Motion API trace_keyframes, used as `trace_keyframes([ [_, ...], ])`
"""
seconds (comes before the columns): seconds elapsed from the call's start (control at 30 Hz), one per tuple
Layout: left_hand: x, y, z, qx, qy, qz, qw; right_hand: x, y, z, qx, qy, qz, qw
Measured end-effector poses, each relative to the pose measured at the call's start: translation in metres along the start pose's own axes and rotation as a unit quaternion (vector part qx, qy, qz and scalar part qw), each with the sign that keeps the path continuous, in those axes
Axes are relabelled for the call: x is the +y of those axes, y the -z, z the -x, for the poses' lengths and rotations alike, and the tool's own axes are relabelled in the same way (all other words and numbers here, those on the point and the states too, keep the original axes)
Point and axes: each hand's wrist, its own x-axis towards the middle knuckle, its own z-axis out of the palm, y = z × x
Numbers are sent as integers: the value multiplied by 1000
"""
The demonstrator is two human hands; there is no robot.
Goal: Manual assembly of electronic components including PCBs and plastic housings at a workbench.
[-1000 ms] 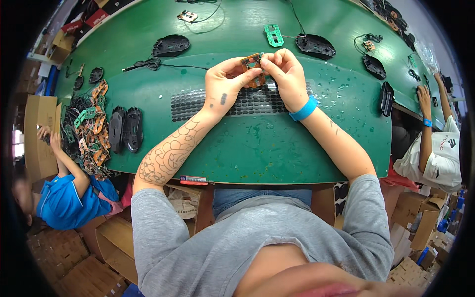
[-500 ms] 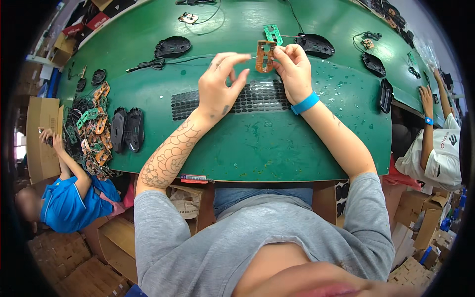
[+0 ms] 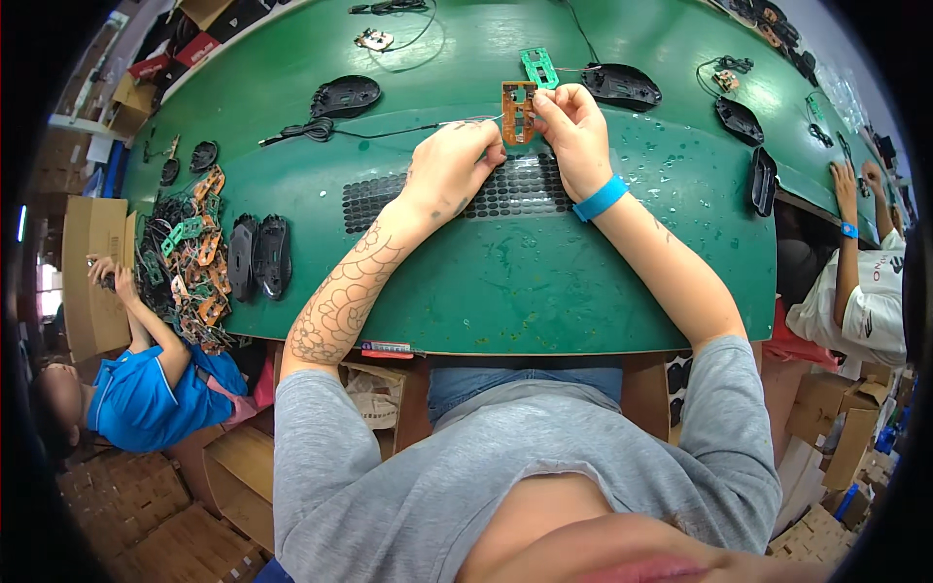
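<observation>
Head view: right fingers [image 3: 551, 113] pinch an orange circuit board [image 3: 518, 117]; left fingers [image 3: 493, 143] bunch over a dotted sheet [image 3: 525, 187], grip unclear.

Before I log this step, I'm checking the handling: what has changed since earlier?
The left hand has let go of the orange board and closed its fingers near the sheet of black dots; contact is unclear. The board has moved slightly up and right, held by the right hand. The green board and black shells stayed put.
</observation>
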Motion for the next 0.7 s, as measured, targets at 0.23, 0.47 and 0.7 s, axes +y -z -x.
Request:
trace_keyframes([
  [0.23,-7,1,2,-49,-30,-14,998,1,-2,-1,15,-2,2,1000],
  [0.47,-8,3,15,-28,-70,40,996,-3,-4,0,2,-4,16,1000],
  [0.7,10,-11,5,215,171,426,862,-6,-12,5,-57,19,81,995],
])
